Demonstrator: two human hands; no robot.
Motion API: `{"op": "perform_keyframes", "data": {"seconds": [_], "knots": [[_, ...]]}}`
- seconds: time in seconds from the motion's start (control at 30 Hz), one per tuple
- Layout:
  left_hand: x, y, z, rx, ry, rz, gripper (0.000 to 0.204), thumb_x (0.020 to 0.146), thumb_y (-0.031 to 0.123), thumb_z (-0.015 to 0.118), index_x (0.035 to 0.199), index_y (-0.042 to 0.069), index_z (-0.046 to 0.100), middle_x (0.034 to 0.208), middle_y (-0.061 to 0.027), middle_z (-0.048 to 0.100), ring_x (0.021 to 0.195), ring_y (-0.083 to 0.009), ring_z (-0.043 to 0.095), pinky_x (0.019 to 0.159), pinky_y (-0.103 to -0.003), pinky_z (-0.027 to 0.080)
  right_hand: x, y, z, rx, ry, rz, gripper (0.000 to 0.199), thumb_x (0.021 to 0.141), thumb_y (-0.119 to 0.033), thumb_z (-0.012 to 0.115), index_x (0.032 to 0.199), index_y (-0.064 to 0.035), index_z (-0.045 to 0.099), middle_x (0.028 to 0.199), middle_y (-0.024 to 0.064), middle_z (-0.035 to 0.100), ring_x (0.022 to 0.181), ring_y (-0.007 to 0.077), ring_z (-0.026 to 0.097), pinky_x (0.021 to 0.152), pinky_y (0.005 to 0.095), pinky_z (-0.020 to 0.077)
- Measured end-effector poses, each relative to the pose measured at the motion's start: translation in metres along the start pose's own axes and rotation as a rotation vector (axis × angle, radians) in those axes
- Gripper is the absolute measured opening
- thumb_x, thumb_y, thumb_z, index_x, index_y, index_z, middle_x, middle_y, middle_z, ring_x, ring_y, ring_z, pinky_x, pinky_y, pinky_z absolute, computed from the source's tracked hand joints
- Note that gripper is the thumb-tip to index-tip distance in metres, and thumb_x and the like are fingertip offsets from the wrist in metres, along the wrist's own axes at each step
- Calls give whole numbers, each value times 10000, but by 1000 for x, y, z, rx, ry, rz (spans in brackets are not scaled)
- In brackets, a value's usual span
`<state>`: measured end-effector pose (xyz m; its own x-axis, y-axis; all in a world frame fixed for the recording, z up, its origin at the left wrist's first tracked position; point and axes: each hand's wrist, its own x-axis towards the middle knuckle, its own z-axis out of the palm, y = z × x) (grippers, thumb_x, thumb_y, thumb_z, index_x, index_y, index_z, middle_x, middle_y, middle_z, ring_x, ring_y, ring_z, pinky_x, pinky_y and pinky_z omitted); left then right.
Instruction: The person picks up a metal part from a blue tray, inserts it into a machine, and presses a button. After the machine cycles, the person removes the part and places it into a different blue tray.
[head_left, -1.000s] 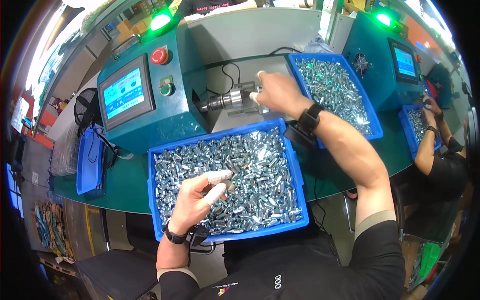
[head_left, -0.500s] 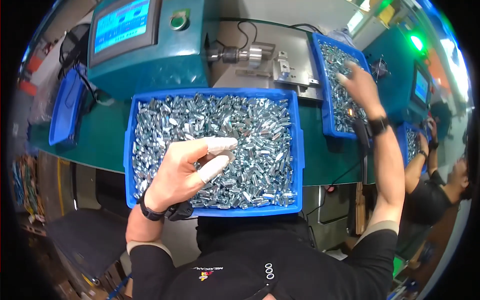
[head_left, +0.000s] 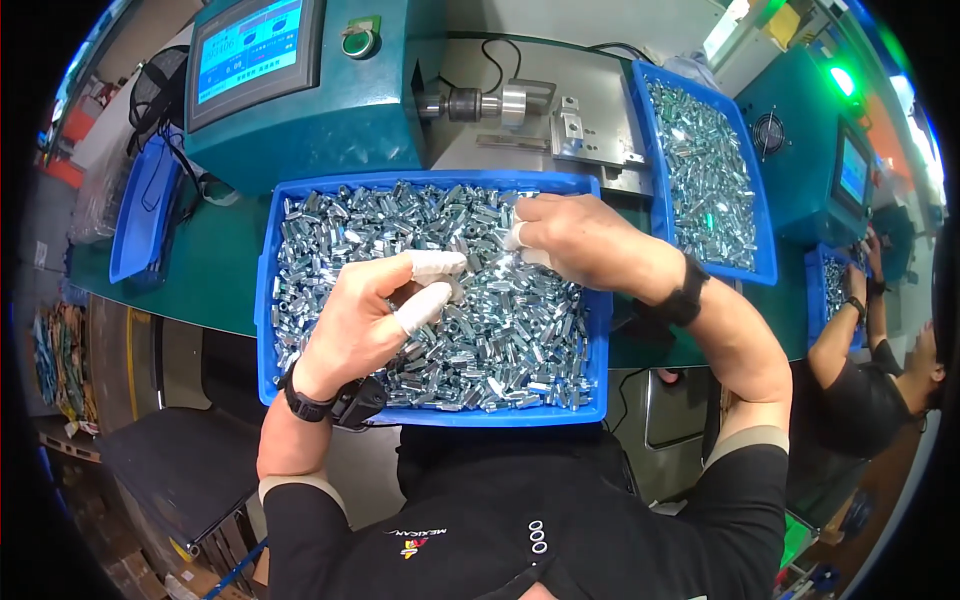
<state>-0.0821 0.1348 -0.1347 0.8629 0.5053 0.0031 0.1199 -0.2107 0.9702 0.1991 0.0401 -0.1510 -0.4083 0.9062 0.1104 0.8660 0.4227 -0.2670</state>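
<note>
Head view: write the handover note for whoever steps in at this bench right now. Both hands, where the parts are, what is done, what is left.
Left hand: over the near blue bin, fingers curled, white wraps on the fingertips; whether it holds a part cannot be told.
Right hand: over the same bin's far right corner, fingertips down among the small metal parts; grip hidden.
Parts: near bin heaped full; second blue bin to the right also holds metal parts.
Machine: the chuck on the teal machine looks empty.
Done: cannot be judged.
Left: the near bin is still full.
</note>
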Motion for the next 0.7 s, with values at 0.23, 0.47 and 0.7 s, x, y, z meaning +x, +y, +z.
{"op": "perform_keyframes", "data": {"seconds": [0.23, 0.47, 0.7], "knots": [[-3, 3, -6, 103, -32, 44, 302, 994, 65, 647, 1281, -17, 687, 994, -100, 770, 798, -130, 715, 733, -273, 581, -23, -3, -10, -4, -58, 113, 88, 859, -71, 692, 943, -48, 672, 935, 115, 608, 899, 316, 665, 726, 414, 540], [-7, 4, -3, 106, -43, 88, 304, 990, 69, 652, 1279, -18, 688, 1001, -99, 775, 790, -131, 717, 730, -274, 582, -15, 36, -26, 468, 522, 356, 104, 938, -74, 737, 1021, -40, 684, 908, 36, 691, 759, 126, 636, 665, 278, 508], [-4, 3, -5, 106, -37, 67, 302, 979, 49, 658, 1273, -10, 694, 996, -106, 778, 802, -150, 736, 727, -278, 590, -1, 89, -24, 681, 722, 629, 155, 939, -115, 775, 1037, -27, 693, 884, -30, 698, 744, 22, 580, 661, 198, 482]]}}
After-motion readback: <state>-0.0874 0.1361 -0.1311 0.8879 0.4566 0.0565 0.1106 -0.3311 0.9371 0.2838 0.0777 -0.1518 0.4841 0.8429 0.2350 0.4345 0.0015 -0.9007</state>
